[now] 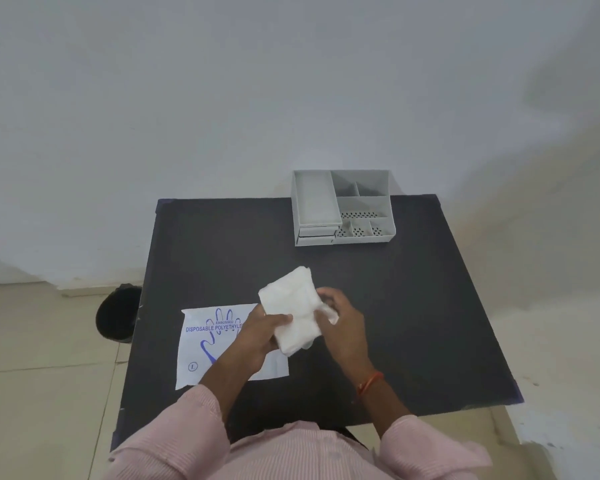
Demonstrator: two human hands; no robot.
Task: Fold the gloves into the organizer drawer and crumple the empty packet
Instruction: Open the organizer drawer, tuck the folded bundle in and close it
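White packet [222, 344], blue "DISPOSABLE POLYETHYLE…" print, perhaps size "L"

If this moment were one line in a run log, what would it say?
step: folding | both hands: left hand, right hand hold white plastic gloves bundle | printed packet: flat on black table | grey organizer: untouched

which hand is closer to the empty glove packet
Left. The left hand hovers over the right edge of the packet, gripping the folded gloves. The right hand holds the gloves' other side, farther right over the bare table.
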